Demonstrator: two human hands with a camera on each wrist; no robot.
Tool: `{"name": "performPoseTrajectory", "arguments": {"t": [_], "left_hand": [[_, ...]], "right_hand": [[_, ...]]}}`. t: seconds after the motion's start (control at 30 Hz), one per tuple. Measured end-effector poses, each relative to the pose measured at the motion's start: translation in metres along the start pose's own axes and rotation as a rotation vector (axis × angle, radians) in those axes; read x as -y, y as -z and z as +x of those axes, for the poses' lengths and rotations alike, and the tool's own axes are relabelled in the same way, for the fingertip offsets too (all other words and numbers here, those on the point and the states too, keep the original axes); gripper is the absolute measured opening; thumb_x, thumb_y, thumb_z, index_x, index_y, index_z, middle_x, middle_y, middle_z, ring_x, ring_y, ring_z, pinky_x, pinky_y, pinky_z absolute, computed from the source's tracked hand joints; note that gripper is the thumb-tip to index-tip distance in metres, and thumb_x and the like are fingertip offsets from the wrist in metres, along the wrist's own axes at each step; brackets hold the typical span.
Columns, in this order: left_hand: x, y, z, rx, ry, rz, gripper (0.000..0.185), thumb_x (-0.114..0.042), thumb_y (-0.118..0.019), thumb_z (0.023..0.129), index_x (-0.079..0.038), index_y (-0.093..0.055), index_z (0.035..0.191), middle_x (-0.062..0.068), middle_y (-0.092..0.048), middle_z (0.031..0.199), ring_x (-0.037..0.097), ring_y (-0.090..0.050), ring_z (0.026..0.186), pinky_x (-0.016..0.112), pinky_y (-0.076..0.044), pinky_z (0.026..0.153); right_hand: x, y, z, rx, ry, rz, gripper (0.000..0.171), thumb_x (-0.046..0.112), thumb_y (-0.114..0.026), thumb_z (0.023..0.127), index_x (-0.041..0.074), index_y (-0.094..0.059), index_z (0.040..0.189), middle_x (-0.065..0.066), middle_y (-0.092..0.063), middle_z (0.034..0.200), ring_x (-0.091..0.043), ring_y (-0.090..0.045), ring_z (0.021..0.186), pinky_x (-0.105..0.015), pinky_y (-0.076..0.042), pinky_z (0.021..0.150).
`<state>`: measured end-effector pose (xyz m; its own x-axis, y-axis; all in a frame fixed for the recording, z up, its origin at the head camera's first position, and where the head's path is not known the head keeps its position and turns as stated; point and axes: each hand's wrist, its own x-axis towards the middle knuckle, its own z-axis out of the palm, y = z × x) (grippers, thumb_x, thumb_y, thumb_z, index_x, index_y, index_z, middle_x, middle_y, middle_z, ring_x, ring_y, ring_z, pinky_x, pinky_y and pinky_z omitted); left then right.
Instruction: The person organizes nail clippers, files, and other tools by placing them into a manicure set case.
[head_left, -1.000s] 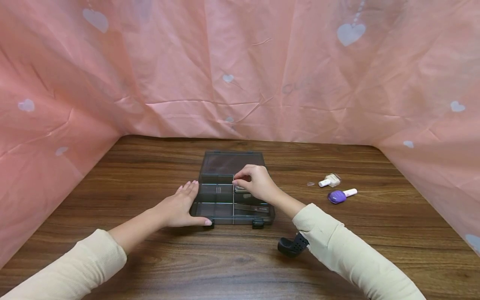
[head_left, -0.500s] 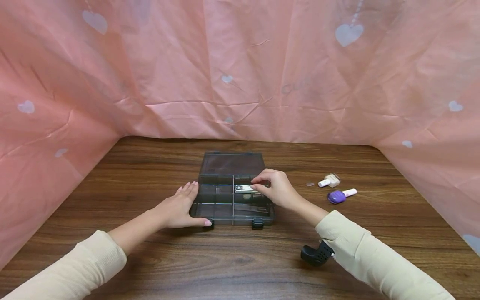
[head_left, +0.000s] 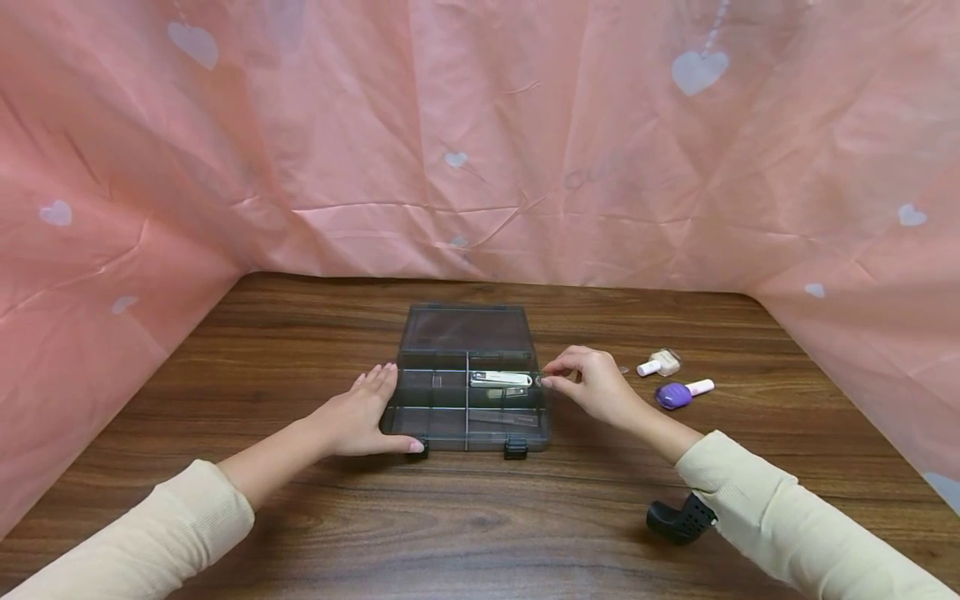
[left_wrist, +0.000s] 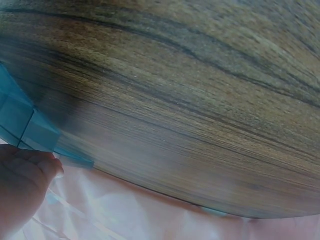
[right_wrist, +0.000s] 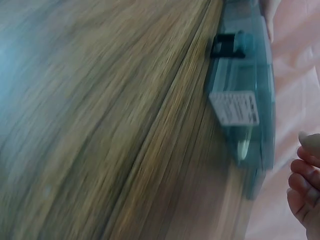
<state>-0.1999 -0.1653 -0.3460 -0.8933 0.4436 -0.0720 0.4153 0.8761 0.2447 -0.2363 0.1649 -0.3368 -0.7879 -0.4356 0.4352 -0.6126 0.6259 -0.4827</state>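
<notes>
Here the left hand point(head_left: 358, 414) lies flat, fingers straight, against the left wall of the smoky transparent plastic compartment box point(head_left: 431, 425) at the middle of the brown wooden table point(head_left: 300, 517). The right hand point(head_left: 592, 385), loosely curled and holding nothing, hovers at the box's right edge. A silver metal nail clipper point(head_left: 500, 380) rests in a right-hand compartment.

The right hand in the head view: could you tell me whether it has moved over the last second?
Yes. The right hand has drawn rightward, from above the organizer box centre to its right edge, leaving the nail clipper inside.
</notes>
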Motion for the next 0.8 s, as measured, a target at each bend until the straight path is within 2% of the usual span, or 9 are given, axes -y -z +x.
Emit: {"name": "performPoseTrajectory", "arguments": {"t": [0.3,0.6,0.8], "left_hand": [[0.0,0.001,-0.001,0.005,0.0,-0.013,0.113,-0.065,-0.062,0.074,0.013,-0.016,0.143,0.03,-0.018,0.15,0.04,-0.017,0.141,0.05,-0.019,0.115],[0.0,0.001,0.0,0.008,0.007,-0.013,0.114,-0.065,-0.062,0.074,0.012,-0.016,0.143,0.029,-0.018,0.15,0.04,-0.016,0.141,0.049,-0.018,0.116],[0.0,0.001,0.0,0.01,0.007,-0.01,0.113,-0.064,-0.063,0.074,0.013,-0.016,0.143,0.03,-0.018,0.15,0.04,-0.017,0.141,0.05,-0.018,0.116]], "right_hand": [[-0.019,0.016,-0.014,-0.013,-0.015,-0.05,0.01,0.005,-0.072,0.078,-0.001,-0.072,0.086,-0.005,-0.068,0.077,0.0,-0.049,0.062,-0.018,-0.043,0.054],[-0.04,0.031,-0.027,0.012,-0.095,-0.093,0.015,0.006,-0.071,0.079,-0.003,-0.07,0.09,-0.008,-0.068,0.082,-0.002,-0.051,0.065,-0.018,-0.045,0.056],[-0.058,0.037,-0.032,-0.017,-0.077,-0.134,0.016,0.004,-0.074,0.075,-0.004,-0.07,0.089,-0.01,-0.068,0.08,-0.006,-0.052,0.066,-0.019,-0.041,0.058]]}}
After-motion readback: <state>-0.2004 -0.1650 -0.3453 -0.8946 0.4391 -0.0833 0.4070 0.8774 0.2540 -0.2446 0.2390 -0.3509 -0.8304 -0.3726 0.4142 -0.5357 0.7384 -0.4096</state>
